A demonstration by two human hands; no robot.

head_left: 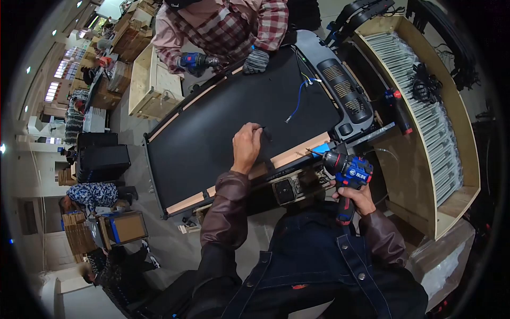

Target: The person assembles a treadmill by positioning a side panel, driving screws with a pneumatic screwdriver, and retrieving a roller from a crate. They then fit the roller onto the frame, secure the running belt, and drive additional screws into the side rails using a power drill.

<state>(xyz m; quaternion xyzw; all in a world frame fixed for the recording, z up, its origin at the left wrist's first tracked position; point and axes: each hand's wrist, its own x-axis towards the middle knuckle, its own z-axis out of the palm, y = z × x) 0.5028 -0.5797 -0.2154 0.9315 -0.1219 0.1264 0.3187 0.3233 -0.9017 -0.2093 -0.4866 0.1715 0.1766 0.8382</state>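
My right hand (357, 198) is wrapped round the grip of a blue and black cordless drill (348, 169), its bit pointing left over the near edge of a treadmill frame. My left hand (247, 144) hovers over the black treadmill belt (212, 117), thumb and fingers pinched together at a small dark piece too small to name. Between my hands runs a light wooden side strip (300, 150). Loose wires with a blue lead (298, 101) lie on the belt near the grey motor cover (342, 87).
Across the treadmill, a co-worker in a checked shirt (212, 29) holds another drill (197, 60); their gloved hand rests at the belt's far edge. A wooden crate of metal tubes (467, 159) stands right, with a red and black tool (399, 112) by its side. More people work at left.
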